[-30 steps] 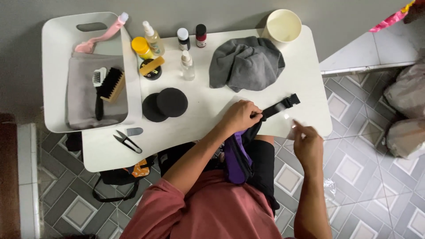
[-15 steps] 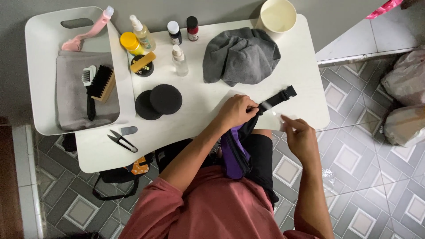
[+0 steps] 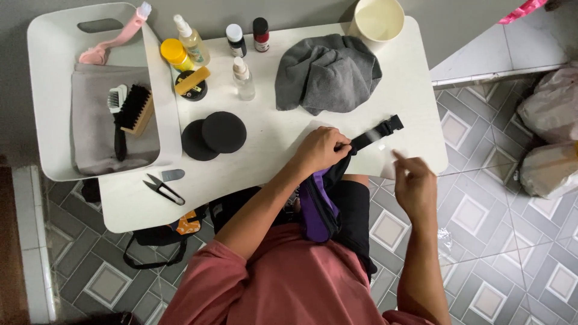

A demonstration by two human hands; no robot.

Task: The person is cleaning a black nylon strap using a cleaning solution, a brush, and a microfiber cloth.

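Note:
My left hand (image 3: 322, 150) is closed on a black strap (image 3: 376, 133) at the front edge of the white table (image 3: 271, 150). The strap's buckle end lies on the tabletop to the right of that hand. The strap runs down to a purple and black bag (image 3: 319, 207) on my lap. My right hand (image 3: 415, 186) hovers just off the table's front right edge. Its fingers are loosely curled and the index finger points toward the buckle end. I see nothing in that hand.
A grey cloth (image 3: 328, 72), two black round sponges (image 3: 215, 133), small bottles (image 3: 244, 78), a yellow-capped jar (image 3: 174, 54), a cream cup (image 3: 376, 21) and thread snips (image 3: 162, 189) are on the table. A white tray (image 3: 42, 72) at the left holds brushes (image 3: 135, 111). Bags (image 3: 551, 138) sit on the tiled floor.
My right hand has moved up and closer to the strap's buckle end. My left hand keeps its grip on the strap in the same place.

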